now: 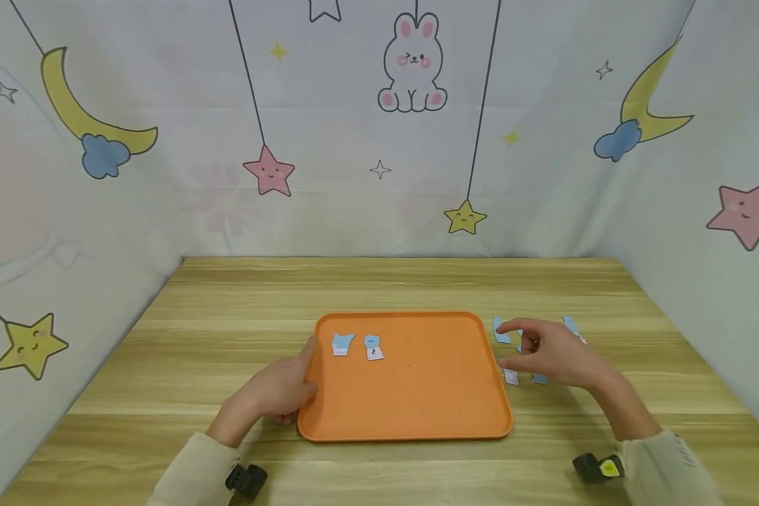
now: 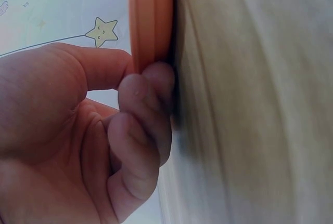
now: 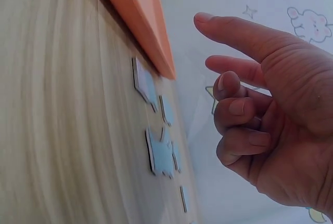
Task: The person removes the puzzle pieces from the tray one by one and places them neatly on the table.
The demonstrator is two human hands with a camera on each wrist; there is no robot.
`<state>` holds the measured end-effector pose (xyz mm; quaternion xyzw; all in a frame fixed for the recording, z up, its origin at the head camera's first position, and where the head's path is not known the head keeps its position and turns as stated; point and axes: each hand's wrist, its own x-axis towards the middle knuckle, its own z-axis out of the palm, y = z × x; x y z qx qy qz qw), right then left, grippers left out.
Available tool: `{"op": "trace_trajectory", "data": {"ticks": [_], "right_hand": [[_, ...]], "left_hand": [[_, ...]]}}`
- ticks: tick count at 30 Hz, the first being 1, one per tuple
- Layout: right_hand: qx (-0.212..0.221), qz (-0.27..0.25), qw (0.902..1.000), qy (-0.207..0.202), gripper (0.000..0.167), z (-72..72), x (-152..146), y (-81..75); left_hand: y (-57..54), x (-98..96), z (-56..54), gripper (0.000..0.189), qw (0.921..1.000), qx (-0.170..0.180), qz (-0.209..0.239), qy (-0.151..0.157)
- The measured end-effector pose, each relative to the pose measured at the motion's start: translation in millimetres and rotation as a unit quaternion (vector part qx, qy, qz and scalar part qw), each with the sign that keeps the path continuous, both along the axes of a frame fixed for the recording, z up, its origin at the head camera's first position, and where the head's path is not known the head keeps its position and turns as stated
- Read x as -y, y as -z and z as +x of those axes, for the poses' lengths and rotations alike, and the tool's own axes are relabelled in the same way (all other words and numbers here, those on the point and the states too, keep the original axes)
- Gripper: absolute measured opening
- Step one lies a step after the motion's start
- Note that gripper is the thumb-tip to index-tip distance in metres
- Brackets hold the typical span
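An orange tray point(image 1: 417, 400) lies on the wooden table. My left hand point(image 1: 278, 385) grips its left edge; in the left wrist view the thumb and curled fingers point(image 2: 138, 146) meet at the rim. Two small blue-and-white puzzle pieces sit on the tray, one piece point(image 1: 341, 345) at the upper left and another piece point(image 1: 374, 348) just right of it. Above several loose pieces beyond the tray's right side hovers my right hand point(image 1: 556, 353), thumb and index finger spread apart, holding nothing. The right wrist view shows a pale blue piece point(image 3: 160, 154) and a pinkish-blue piece point(image 3: 144, 82) below the hand.
Right of the tray, a blue piece point(image 1: 500, 330) lies close to the rim, with a pale piece point(image 1: 511, 377) nearer me and another blue piece point(image 1: 568, 323) farther right. My right hand partly hides this group. A patterned white curtain point(image 1: 354, 225) stands behind the table point(image 1: 240, 295).
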<state>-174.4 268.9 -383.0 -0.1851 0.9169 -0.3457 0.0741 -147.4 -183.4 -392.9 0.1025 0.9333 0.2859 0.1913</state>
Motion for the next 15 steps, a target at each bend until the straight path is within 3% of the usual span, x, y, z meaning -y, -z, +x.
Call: {"op": "trace_trajectory", "data": {"ticks": [15], "right_hand": [[0.002, 0.013, 0.9997, -0.023, 0.054, -11.9, 46, 6.4]], "left_hand": [[0.1, -0.1, 0.0, 0.084, 1.0, 0.007, 0.001, -0.006]]}}
